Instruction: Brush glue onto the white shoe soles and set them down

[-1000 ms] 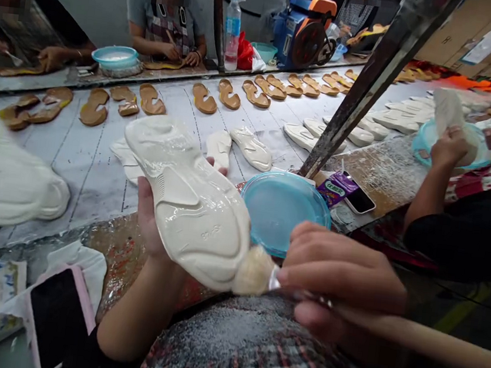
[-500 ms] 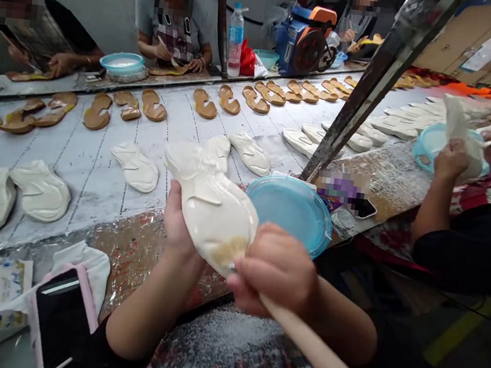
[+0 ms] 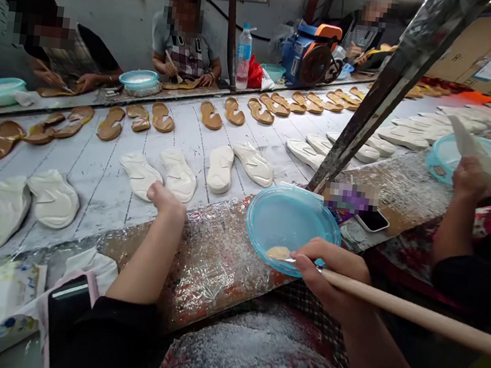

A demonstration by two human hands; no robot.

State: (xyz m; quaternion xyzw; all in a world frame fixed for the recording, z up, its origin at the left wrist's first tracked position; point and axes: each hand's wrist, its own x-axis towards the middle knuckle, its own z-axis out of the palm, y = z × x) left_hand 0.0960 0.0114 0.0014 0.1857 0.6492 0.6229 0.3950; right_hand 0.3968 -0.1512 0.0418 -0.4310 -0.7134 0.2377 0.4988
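My left hand (image 3: 166,200) reaches forward to the near end of a white shoe sole (image 3: 178,175) that lies on the white belt (image 3: 96,173); its fingers are hidden behind the hand. My right hand (image 3: 328,271) is closed round a brush with a long wooden handle (image 3: 412,314). The brush's bristles (image 3: 279,253) rest inside a shallow blue bowl (image 3: 308,215) on the foil-covered bench edge (image 3: 215,251). More white soles (image 3: 140,175) lie beside the one at my left hand.
Tan soles (image 3: 211,115) and white soles (image 3: 51,200) line the belt. A slanted metal post (image 3: 369,109) rises right of the bowl, a phone (image 3: 372,220) beside it. A pink-cased phone (image 3: 68,294) lies near left. A co-worker's hand (image 3: 467,180) holds a sole at right; others sit opposite.
My left hand has carried the white sole forward and down onto the belt. My right hand has taken the brush off the sole and into the blue bowl.
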